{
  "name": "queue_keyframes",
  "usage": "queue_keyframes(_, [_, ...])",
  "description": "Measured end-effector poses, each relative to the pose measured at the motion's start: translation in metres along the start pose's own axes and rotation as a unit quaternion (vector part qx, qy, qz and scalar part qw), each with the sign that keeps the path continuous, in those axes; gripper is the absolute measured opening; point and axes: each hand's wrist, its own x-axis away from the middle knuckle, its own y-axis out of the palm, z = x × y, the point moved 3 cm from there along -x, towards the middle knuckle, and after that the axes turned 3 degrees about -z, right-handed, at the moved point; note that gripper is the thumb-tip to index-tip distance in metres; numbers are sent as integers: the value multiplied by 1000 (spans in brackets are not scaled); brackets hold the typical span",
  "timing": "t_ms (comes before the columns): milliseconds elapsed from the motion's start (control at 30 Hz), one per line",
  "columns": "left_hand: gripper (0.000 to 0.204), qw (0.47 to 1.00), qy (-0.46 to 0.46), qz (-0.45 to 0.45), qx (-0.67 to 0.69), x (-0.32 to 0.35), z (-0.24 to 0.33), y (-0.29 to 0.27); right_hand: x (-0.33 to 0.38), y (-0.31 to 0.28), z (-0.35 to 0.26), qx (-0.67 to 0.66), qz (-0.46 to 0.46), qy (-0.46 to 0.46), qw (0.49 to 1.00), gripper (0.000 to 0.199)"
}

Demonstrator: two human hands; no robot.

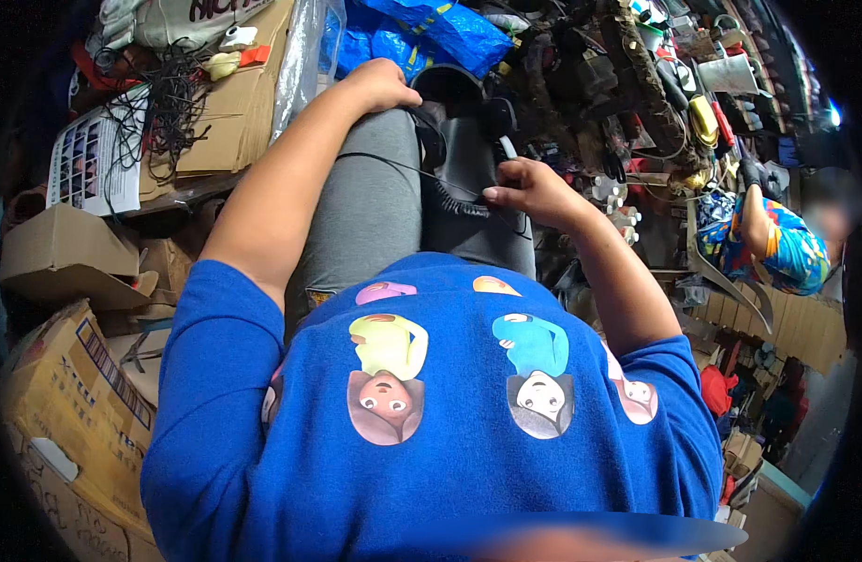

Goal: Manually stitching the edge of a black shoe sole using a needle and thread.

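while my right hand (pixel 534 192) is hovering over my lap, its thumb and forefinger are pressing together on what i am taking to be the black cord (pixel 464 205), beside a ribbed, coil-like stretch; the other fingers are curling under, partly hidden.

item, left hand (pixel 379 86): resting by the left knee, knuckles up, thumb pointing toward the black article (pixel 434 145); the fingertips are hiding from view, so i am not able to tell whether they are gripping.

item, black cord: running thin across the left thigh to the coil. i am judging it light, limp, springy where ribbed, probably a little slippery; i am favouring a pinch on the plain length, since tugging the coils might be straining a join.

item, black article: sitting between the knees, arching at the far end, with a rounded dark lump on either side; its exact kind is escaping me in the shadow. i am expecting it to be light, stiff along the arch, softer at the lumps; the arch is looking like the sounder hold.

item, surroundings: a white piece (pixel 508 147) is poking out near the right lump; grey trousers (pixel 365 206) are lying underneath; blue sheeting (pixel 468 39) is crumpling beyond; tangled black wires (pixel 164 122) are trailing at left; a person (pixel 788 245) in bright patterned clothes is sitting far right.
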Motion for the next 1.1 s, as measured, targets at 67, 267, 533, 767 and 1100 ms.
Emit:
queue_keyframes(67, [39,995,15,35,97,4,-13,0,8,2,7,-64,31,-35,997,31])
queue_keyframes(267, [28,990,41,138,-16,0,2,-8,8,8,12,-224,57,-1,973,27])
queue_keyframes(533, [35,923,276,263,-51,56,94,14,15,4,10,57,210,-60,974,31])
queue_keyframes(767, [25,957,284,62,-24,108,127,73,5,-27,16,88,73,0,993,35])
queue_keyframes(1100, [18,937,341,71,24,78,124,50,36,-24,-12,170,359,-197,896,34])
